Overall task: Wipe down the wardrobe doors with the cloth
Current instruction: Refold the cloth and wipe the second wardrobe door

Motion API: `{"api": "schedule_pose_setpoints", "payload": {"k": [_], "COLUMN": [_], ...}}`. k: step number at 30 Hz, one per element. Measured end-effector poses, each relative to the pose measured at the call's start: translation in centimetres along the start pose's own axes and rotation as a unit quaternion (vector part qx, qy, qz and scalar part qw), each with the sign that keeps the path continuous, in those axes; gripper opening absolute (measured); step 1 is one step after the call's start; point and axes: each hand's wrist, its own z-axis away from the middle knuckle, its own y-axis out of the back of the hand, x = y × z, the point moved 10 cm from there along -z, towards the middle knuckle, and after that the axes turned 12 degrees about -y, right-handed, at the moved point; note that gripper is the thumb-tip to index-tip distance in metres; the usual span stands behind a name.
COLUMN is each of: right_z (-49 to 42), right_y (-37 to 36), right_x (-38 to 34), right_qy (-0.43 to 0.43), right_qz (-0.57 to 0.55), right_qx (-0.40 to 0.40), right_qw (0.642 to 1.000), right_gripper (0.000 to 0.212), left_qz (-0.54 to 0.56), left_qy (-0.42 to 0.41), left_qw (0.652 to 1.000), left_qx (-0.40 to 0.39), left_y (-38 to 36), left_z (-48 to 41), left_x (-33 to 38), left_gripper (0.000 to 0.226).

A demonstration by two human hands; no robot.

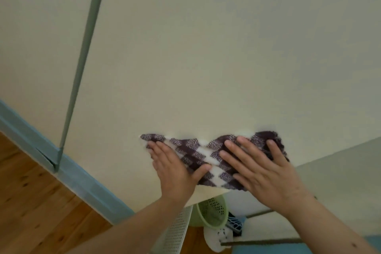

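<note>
A cream wardrobe door (206, 57) fills most of the head view. A purple and white checked cloth (203, 155) lies spread flat against its lower part, close to the door's bottom corner. My left hand (174, 168) presses the cloth's left half with straight fingers, thumb out to the right. My right hand (261, 168) presses the right half with fingers spread flat. Both palms cover part of the cloth.
A grey-green vertical strip (82, 64) divides this door from the door on the left. A blue-green base rail (68, 173) runs along the wooden floor (31, 202). Below the door edge stand a green perforated basket (212, 212), a white perforated panel (177, 231) and other small items.
</note>
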Motion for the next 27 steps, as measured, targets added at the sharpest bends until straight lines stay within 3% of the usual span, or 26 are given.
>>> {"api": "schedule_pose_setpoints", "payload": {"k": [6,10,14,19,24,27], "right_z": [-0.1,-0.5,-1.2,-2.0,-2.8,-3.3], "right_y": [1.7,3.3,4.7,6.3,7.3,8.0], "right_x": [4.9,8.4,11.9,15.8,19.2,21.1], "right_qy": [-0.155,-0.281,-0.377,-0.447,-0.479,-0.485], "right_qz": [0.003,-0.011,-0.026,-0.053,-0.091,-0.102], "right_qx": [0.021,0.055,0.074,0.079,0.069,0.060], "right_qw": [0.988,0.958,0.923,0.890,0.870,0.867], "right_gripper": [0.061,0.063,0.060,0.059,0.059,0.059], "left_qz": [-0.090,-0.167,-0.233,-0.281,-0.230,-0.264], "left_qy": [-0.145,-0.285,-0.371,-0.438,-0.486,-0.494], "left_qw": [0.985,0.942,0.896,0.850,0.838,0.823], "left_qx": [0.010,0.053,0.073,0.082,0.094,0.096], "left_y": [3.9,7.6,11.0,14.0,16.4,16.9], "left_z": [-3.4,-5.7,-7.5,-8.4,-8.1,-8.0], "left_x": [7.2,14.1,20.5,26.4,31.7,34.3], "left_gripper": [0.134,0.128,0.120,0.103,0.086,0.070]}}
